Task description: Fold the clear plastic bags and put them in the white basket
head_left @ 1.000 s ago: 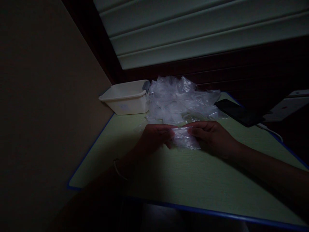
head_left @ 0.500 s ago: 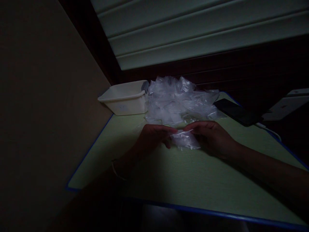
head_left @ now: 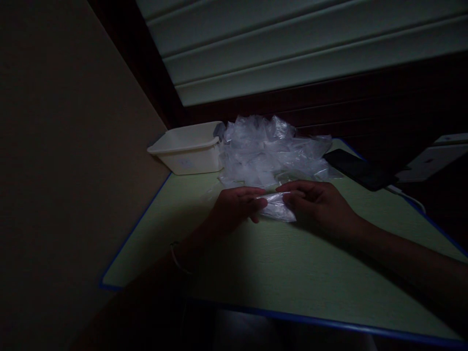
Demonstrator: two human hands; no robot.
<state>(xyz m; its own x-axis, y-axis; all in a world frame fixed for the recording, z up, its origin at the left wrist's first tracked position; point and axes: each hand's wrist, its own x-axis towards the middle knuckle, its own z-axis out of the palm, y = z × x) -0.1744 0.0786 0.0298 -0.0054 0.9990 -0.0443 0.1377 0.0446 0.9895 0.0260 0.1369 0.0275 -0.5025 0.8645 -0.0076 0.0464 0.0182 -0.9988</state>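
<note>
Bag: a small clear plastic bag (head_left: 277, 208), apparently folded, sits between the two hands just right of the frame's middle; whether its lower edge touches the worktop (head_left: 292, 278) I cannot tell.
Step in hand: both hands work at the bag's upper edge, folding or smoothing it, as I judge it.
Next move: to my eye it calls for a light, even pinch at both ends, since such thin film could slip or spring open.
Left hand (head_left: 234, 208): fingers nearly closed, the thumb laid on the front of the bag's left end, the others behind it.
Right hand (head_left: 320, 204): thumb and fingers close together at the bag's upper right corner, the index reaching along the top; the fingertips behind the film are hidden.
Gap: the two hands stand apart, with the bag spanning the space between.
Pile: a heap of clear bags (head_left: 256, 153) lies beyond the hands, upper middle of the frame.
Tub: a pale tub (head_left: 193, 157) stands just left of the pile.
Phone: a dark phone (head_left: 356, 168) lies right of the pile, a white cable (head_left: 408, 199) at its near end.
Wrist: a thin bracelet (head_left: 178, 262) rings the left one.
Light: very dim.
</note>
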